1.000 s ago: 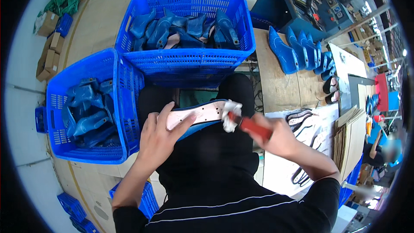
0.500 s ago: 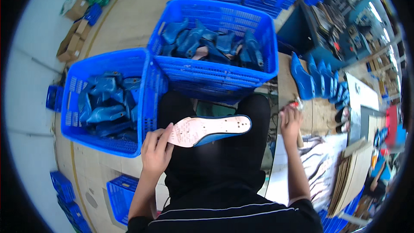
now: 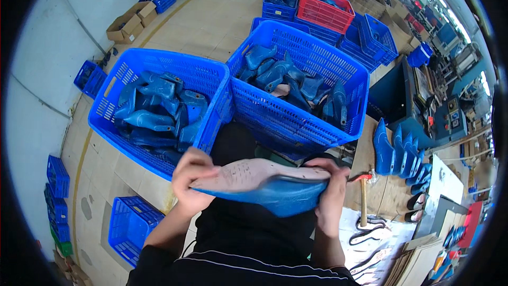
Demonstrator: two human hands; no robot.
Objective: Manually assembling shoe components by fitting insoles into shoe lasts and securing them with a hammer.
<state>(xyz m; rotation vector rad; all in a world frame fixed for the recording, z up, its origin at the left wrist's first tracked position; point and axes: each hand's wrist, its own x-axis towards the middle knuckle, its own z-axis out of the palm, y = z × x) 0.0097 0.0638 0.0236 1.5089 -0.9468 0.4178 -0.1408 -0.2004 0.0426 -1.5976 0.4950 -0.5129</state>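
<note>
One blue shoe last [image 3: 288, 196] held before us: our left hand [image 3: 193, 182] clamped on its left end, right hand [image 3: 332, 193] clamped on its right, pale sole [image 3: 246, 173] upward. Beyond, we note a wooden-handled tool [image 3: 363, 201] at right, two blue crates [image 3: 296, 112] of lasts [image 3: 151, 120], then a red crate [image 3: 323, 15].

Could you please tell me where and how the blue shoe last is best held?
I'd hold the shoe last by its two ends: left hand from the left at the tapering toe, right hand from the right around the heel. It is long and lies crosswise, so end grips should steady it while leaving most of its pale sole face uncovered.
</note>
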